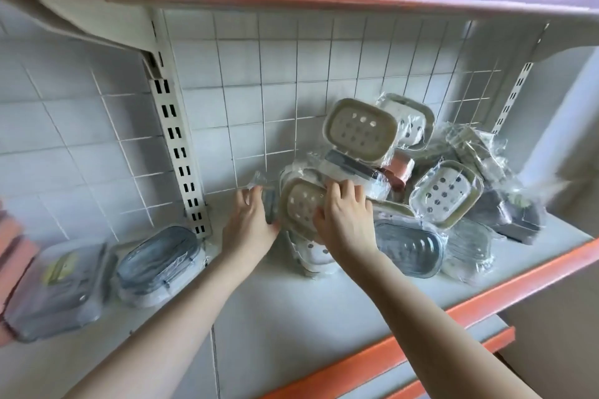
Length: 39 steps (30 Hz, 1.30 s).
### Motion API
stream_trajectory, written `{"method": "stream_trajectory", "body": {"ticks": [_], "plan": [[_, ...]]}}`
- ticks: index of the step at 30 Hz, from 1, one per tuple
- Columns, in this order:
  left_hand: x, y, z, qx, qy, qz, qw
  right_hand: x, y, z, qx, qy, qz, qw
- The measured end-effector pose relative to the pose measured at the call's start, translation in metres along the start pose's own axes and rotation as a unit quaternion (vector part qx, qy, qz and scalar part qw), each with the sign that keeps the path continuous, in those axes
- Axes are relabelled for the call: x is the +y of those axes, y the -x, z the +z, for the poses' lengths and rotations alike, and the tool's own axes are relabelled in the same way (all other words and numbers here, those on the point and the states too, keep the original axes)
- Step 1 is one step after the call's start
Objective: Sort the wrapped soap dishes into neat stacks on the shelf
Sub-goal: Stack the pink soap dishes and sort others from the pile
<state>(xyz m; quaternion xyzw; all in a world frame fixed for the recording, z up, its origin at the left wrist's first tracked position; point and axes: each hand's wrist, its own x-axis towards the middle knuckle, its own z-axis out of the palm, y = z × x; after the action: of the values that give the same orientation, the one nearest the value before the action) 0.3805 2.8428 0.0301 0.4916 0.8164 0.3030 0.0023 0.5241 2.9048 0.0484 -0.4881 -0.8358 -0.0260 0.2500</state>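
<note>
1. Two arms show in the head view, each bare from the bottom edge of the frame up to the hand, with no sleeve or cuff on the part in view.
2. The left hand [248, 227] is bare: no glove, ring or bracelet shows on the side facing the camera.
3. The right hand [345, 220] is likewise bare, with no watch or band at the wrist.
4. The fingernails that can be made out are short and carry no obvious polish.
5. Both forearms are slender and smooth, free of marks or tattoos on the surfaces seen.
</note>
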Motion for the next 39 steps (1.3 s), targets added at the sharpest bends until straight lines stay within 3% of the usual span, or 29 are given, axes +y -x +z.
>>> {"method": "stream_trajectory", "body": {"ticks": [4, 8, 11, 16, 21, 26, 32, 39], "plan": [[-0.003, 0.006, -0.002, 0.026, 0.033, -0.036, 0.998, 0.0, 0.003, -0.001, 0.001, -0.061, -0.006, 0.998], [-0.015, 0.017, -0.003, 0.061, 0.109, -0.046, 0.991, -0.003, 0.007, -0.009, -0.054, -0.172, -0.006, 0.984], [-0.021, 0.029, -0.009, 0.082, 0.136, -0.071, 0.985, -0.004, 0.011, -0.012, -0.079, -0.191, -0.023, 0.978], [-0.029, 0.056, -0.023, 0.094, 0.143, -0.084, 0.982, -0.008, 0.025, -0.011, 0.002, -0.16, -0.077, 0.984], [-0.043, 0.098, -0.043, 0.092, 0.178, -0.093, 0.975, -0.01, 0.054, -0.012, 0.088, -0.184, -0.188, 0.961], [-0.065, 0.137, -0.062, 0.115, 0.181, -0.123, 0.969, -0.019, 0.082, -0.007, 0.076, -0.183, -0.242, 0.95], [-0.086, 0.166, -0.077, 0.128, 0.148, -0.178, 0.964, -0.035, 0.106, 0.008, 0.021, -0.074, -0.281, 0.957], [-0.103, 0.179, -0.076, 0.083, 0.096, -0.191, 0.973, -0.046, 0.12, 0.019, -0.029, -0.066, -0.301, 0.951]]}}
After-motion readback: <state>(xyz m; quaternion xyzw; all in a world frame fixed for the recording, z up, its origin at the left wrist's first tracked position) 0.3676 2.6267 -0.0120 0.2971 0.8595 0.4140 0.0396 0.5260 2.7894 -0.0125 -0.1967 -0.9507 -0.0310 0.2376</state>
